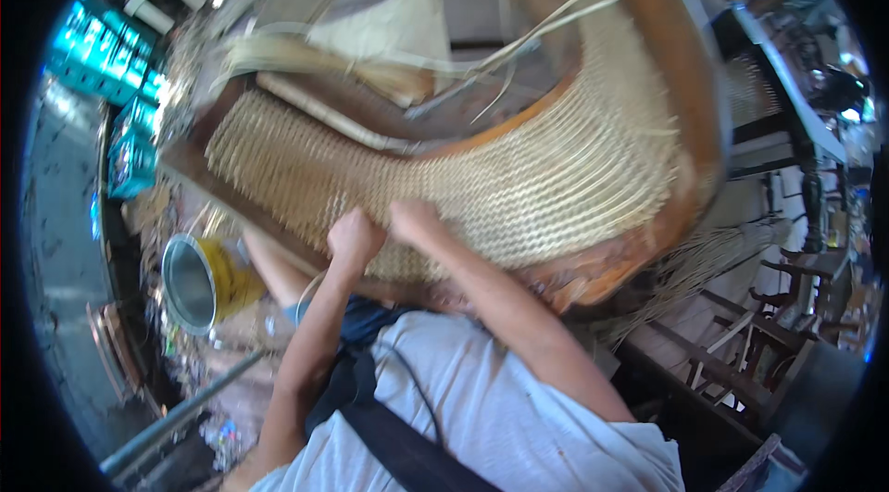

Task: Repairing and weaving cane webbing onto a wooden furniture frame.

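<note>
A curved wooden furniture frame (701, 135) lies in front of me, with a woven cane panel (519, 186) stretched across it. My left hand (356, 237) is closed over the near edge of the weave, left of the middle. Just right of it, a short gap away, my right hand (414, 221) is also closed, low over the weave. Whatever the fingers of either hand pinch is hidden. A thin pale strand (313, 293) curves beside my left forearm. Long loose cane strands (556, 24) cross the frame's inner opening.
A bundle of pale cane (287, 55) and a cream sheet (398, 29) lie beyond the panel. At the left stand a yellow bucket (227, 281) and teal crates (102, 47). More cane strands (713, 260) and dark wooden furniture pieces (778, 307) crowd the right.
</note>
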Demonstrator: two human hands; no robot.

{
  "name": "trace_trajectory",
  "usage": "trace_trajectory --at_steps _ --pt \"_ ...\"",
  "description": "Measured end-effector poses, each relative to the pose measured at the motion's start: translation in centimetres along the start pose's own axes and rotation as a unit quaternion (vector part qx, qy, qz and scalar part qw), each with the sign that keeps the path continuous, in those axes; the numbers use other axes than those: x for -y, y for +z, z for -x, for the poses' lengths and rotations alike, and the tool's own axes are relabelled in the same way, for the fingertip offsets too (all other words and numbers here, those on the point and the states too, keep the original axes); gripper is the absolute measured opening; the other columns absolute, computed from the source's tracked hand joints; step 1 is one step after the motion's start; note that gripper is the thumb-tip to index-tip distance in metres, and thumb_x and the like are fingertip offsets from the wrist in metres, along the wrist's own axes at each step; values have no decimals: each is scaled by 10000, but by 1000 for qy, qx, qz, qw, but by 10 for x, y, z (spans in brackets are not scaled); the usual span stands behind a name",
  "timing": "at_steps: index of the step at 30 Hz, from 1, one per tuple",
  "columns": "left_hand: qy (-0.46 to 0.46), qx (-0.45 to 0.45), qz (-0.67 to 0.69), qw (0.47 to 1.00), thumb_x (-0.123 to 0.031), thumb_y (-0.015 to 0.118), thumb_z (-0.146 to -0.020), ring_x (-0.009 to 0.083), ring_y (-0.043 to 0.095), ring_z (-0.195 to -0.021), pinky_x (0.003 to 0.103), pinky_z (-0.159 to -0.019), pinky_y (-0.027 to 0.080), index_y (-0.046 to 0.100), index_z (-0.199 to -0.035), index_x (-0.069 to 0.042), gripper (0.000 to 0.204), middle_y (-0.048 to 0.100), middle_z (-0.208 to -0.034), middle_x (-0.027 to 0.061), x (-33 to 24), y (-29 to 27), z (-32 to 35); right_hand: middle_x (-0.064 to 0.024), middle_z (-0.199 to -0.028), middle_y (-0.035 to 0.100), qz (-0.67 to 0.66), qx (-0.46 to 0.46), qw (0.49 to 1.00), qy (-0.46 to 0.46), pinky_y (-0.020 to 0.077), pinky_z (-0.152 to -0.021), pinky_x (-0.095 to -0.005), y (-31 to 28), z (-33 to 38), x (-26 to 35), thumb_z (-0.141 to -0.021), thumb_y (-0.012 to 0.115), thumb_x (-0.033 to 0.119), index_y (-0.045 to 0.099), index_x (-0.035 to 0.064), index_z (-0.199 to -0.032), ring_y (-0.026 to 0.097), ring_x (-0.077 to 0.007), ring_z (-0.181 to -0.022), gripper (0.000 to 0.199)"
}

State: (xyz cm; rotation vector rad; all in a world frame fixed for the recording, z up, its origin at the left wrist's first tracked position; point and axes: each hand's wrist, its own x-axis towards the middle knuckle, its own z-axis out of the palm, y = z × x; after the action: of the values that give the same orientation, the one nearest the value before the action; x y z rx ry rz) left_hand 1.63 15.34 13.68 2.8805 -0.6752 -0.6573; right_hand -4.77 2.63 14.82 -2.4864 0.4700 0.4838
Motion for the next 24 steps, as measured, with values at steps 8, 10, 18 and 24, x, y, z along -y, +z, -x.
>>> trace_trajectory --at_steps 8,10,18,24 --pt "52 -44 -52 996 -253 577 -805 369 699 -816 447 -729 564 729 -802 -45 258 703 -851 213 -1 14 4 -172 -976 708 36 -25 998 -42 537 -822 -433 8 -4 4 -803 602 136 722 30 -893 679 -320 -964 184" --pt "65 -53 -45 995 -247 588 -793 372 698 -811 451 -730 563 727 -796 -39 251 702 -845 220 -6 13 9 -171 -1010 707 19 -2 1000 -17 533 -839 -437 1 -6 1 -803 606 147 723 30 -916 675 -320 -991 200" --pt "56 -49 20 997 -214 632 -738 394 698 -799 461 -753 565 720 -754 2 234 686 -813 259 0 -1 4 -178 -1081 693 25 6 1000 -7 540 -854 -417 9 -9 5 -804 560 114 713 24 -966 670 -295 -1033 240" --pt "52 -57 11 997 -211 607 -754 401 692 -804 467 -751 559 721 -789 6 248 682 -824 268 2 0 4 -199 -996 697 5 -38 998 -56 538 -822 -440 11 3 -1 -808 542 100 690 7 -932 677 -327 -971 214"
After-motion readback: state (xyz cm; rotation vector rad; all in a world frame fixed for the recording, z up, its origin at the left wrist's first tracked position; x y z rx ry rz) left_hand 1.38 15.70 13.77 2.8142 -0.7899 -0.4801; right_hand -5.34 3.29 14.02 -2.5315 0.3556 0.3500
